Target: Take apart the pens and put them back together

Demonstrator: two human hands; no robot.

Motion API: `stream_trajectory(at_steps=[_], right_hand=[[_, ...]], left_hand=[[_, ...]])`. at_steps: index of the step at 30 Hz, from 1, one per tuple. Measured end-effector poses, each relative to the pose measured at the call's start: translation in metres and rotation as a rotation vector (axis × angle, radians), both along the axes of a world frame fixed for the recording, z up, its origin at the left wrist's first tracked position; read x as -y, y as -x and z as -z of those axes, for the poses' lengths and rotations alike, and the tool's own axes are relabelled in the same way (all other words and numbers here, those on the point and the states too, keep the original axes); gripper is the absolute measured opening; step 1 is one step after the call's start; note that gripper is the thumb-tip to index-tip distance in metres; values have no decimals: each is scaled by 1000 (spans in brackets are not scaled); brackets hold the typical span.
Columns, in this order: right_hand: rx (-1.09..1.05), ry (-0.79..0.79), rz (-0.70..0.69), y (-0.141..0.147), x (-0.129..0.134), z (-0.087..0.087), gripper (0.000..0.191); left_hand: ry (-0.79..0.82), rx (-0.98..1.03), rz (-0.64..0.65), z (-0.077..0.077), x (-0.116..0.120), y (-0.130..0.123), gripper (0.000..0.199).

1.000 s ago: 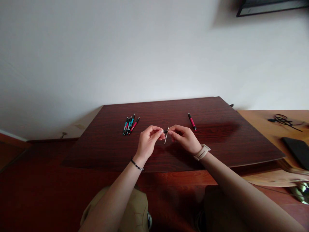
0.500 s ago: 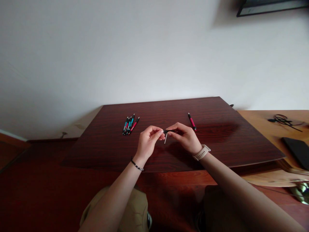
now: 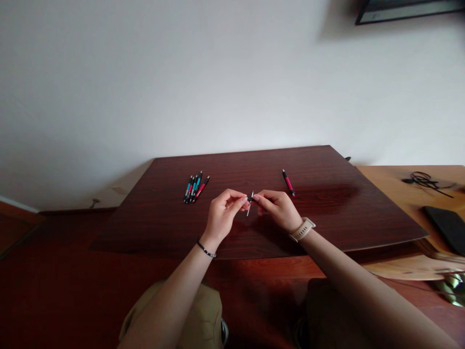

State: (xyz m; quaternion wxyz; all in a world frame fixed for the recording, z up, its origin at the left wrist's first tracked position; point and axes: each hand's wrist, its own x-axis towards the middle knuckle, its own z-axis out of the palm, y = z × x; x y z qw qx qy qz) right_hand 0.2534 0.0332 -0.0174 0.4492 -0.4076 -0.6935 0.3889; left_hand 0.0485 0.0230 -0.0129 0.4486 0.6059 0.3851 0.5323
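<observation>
Above the middle of the dark wooden table (image 3: pixel 327 218), my left hand (image 3: pixel 223 215) and my right hand (image 3: pixel 278 209) meet fingertip to fingertip. Between them they pinch a small black pen part (image 3: pixel 250 198), and a thin white refill (image 3: pixel 249 208) hangs down from it. Which hand bears most of it I cannot tell. A bracelet circles my left wrist and a pale watch my right. Several pens (image 3: pixel 195 187), teal and red, lie in a bunch to the far left. One red pen (image 3: pixel 288 182) lies alone to the far right.
A lighter wooden surface (image 3: pixel 399 194) adjoins the table on the right, with a tangle of black cable (image 3: pixel 423 179) and a flat black object (image 3: pixel 448 225) on it. A white wall stands behind. My knees show below the table's near edge.
The black part between my fingertips has turned: it lay sideways half a second ago and now sits short and upright again, with the refill hanging. My hands stayed in place.
</observation>
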Motion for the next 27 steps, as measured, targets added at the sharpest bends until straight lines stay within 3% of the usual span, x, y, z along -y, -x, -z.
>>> stream_trajectory(at_steps=[9, 16, 20, 24, 27], right_hand=[[-78, 5, -15, 1, 2, 0, 33], [-113, -85, 6, 0, 1, 2, 26], [-101, -37, 30, 2, 2, 0, 32], [-9, 8, 76, 3, 3, 0, 53], [-16, 55, 75, 3, 3, 2, 59]], left_hand=[[5, -15, -7, 0, -1, 2, 19], [-2, -43, -18, 0, 0, 2, 22], [-46, -79, -40, -1, 1, 0, 21], [-164, -324, -83, -4, 3, -1, 21], [-198, -483, -79, -4, 7, -2, 28]])
